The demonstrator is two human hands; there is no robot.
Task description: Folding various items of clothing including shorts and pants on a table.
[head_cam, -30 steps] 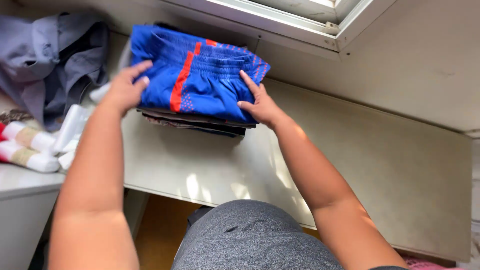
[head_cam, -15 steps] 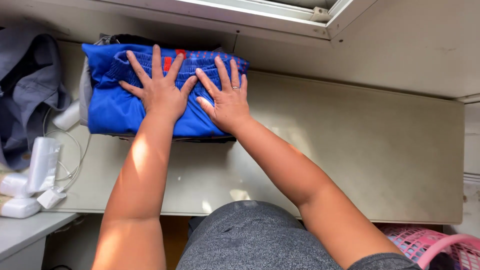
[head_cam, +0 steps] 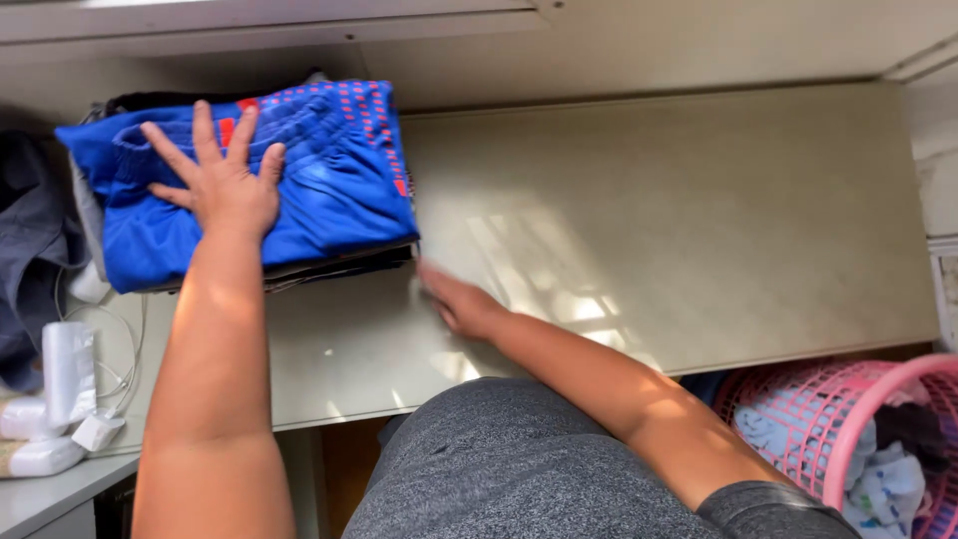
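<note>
Blue shorts: we see folded blue shorts (head_cam: 299,190) with red dots and a red stripe lying on top of a small pile of dark folded clothes (head_cam: 329,268), at the far left of the pale desk (head_cam: 679,220).
Left hand: our left hand (head_cam: 225,185) lies flat on the shorts, palm down, fingers (head_cam: 205,130) spread wide and straight; it presses rather than grasps.
Right hand: our right hand (head_cam: 459,304) rests on the bare desk just right of the pile's near corner. It is blurred; the fingers look loosely released and hold nothing.
Packages: at the near left edge we see a white rolled packet (head_cam: 68,369), a small white charger block (head_cam: 98,431) with a thin white cable (head_cam: 125,349), and more white wrapped bundles (head_cam: 35,439) beside it. Any labels are too small to tell.
Grey garment: a grey garment (head_cam: 25,260) lies crumpled left of the pile.
Basket: a pink plastic laundry basket (head_cam: 858,399) with clothes inside stands at the near right, below the desk edge.
</note>
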